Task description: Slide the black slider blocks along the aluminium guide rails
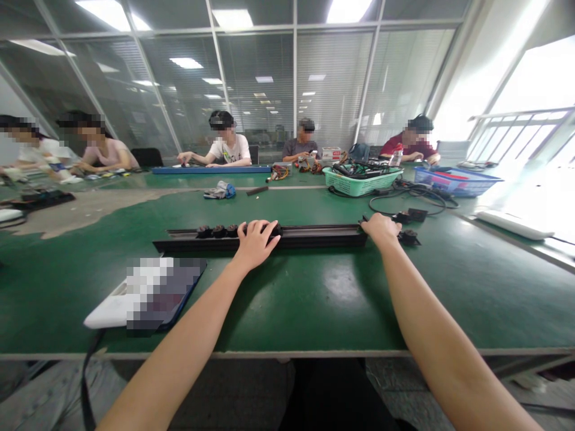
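Your left hand (257, 240) is on the long black channel-shaped rail (314, 237), palm down over its row of round black parts (218, 231), fingers spread and bent over them; some parts show left of the hand, sitting in the rail. Your right hand (381, 230) is at the rail's right end, fingers curled in; can't tell what they pinch. Rail lies sideways across the green worktop (287, 311), in front of you. Just right of your right hand: small black pieces (409, 237). Near left, a white device (112, 308) beside a dark flat device with a blue edge (173, 299), both partly pixelated. Beyond the rail: grey-and-blue cloth bundle (220, 190), green plastic basket (362, 182) holding black cables, blue plastic basket (458, 181) to its right. Far side: several people seated, one with arms at a long blue bar (211, 170).
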Motion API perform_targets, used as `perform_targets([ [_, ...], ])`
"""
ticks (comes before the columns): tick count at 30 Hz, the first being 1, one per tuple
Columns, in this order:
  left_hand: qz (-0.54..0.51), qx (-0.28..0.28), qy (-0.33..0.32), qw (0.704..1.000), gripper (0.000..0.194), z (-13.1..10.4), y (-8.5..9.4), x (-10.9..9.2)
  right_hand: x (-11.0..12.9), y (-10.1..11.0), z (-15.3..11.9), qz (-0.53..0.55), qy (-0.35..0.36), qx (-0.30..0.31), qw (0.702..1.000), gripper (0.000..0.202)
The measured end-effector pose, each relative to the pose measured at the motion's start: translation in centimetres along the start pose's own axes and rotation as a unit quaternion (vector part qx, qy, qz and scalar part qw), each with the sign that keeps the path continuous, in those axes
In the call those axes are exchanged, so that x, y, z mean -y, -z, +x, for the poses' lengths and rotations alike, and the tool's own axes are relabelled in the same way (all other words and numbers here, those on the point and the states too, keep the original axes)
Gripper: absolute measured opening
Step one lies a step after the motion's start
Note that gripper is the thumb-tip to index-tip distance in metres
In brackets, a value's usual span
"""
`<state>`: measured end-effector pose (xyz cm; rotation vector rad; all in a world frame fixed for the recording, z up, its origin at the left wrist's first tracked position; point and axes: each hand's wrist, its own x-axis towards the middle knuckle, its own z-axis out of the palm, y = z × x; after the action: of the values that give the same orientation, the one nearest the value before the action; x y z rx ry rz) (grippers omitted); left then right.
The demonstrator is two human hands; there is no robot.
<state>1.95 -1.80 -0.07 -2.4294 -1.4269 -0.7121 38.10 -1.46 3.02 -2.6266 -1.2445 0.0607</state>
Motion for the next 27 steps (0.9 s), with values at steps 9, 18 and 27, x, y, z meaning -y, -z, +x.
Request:
perform_targets([
  [9, 0.001, -0.006, -0.002, 1.0, 0.05, 0.0, -0.3, 0.1, -2.3, -0.6, 0.6, -0.009, -0.044, 0.009, 0.999, 0.043],
  [18, 0.007, -0.007, -0.003, 1.0, 0.048, 0.0, -0.2, 0.1, -0.1, -0.5, -1.3, 0.032, -0.035, -0.136, 0.99, 0.04],
  [27, 0.006, -0.028, 0.01, 1.0, 0.051, 0.1, 0.1, 0.0, 8.8, -2.1, -9.6, 0.013, 0.424, -0.153, 0.893, 0.036],
])
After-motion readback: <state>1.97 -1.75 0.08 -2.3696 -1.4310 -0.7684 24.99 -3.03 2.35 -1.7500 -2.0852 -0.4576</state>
